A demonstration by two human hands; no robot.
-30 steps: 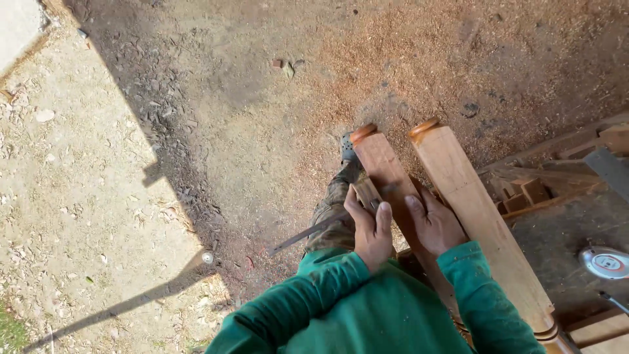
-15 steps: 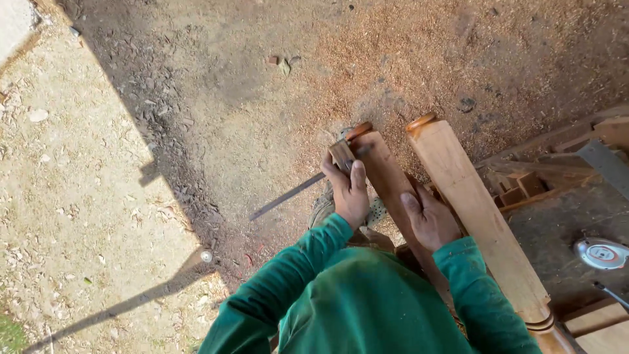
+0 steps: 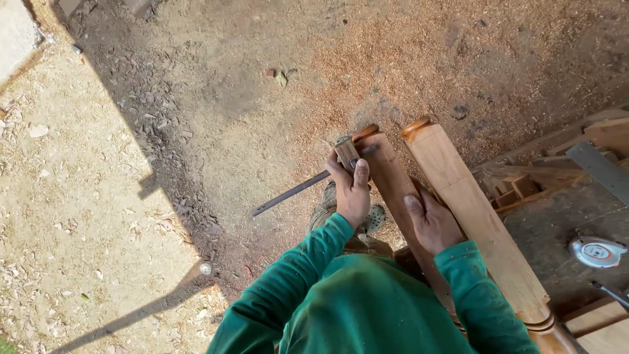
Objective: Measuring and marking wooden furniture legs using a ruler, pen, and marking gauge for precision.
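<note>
Two turned wooden posts lie side by side, the left post [image 3: 388, 172] and the wider right post [image 3: 473, 211], both slanting away from me. My left hand [image 3: 354, 195] grips a small wooden block tool [image 3: 346, 153] with a dark metal rod [image 3: 291, 192] that sticks out to the left. The tool is pressed against the left post close to its far end. My right hand [image 3: 430, 224] rests flat on the left post, in the gap between the two posts, fingers pointing forward. Green sleeves cover both arms.
The ground [image 3: 393, 59] is covered in sawdust, with bare sunlit dirt at the left. A round tape measure [image 3: 597, 252] lies on a dark surface at the right, near a flat metal bar [image 3: 599, 170] and stacked wooden offcuts [image 3: 517, 187]. A shoe [image 3: 375, 218] shows below my left hand.
My left hand has slid the block tool along the left post, away from me to near its far end. My right hand has stayed on the post.
</note>
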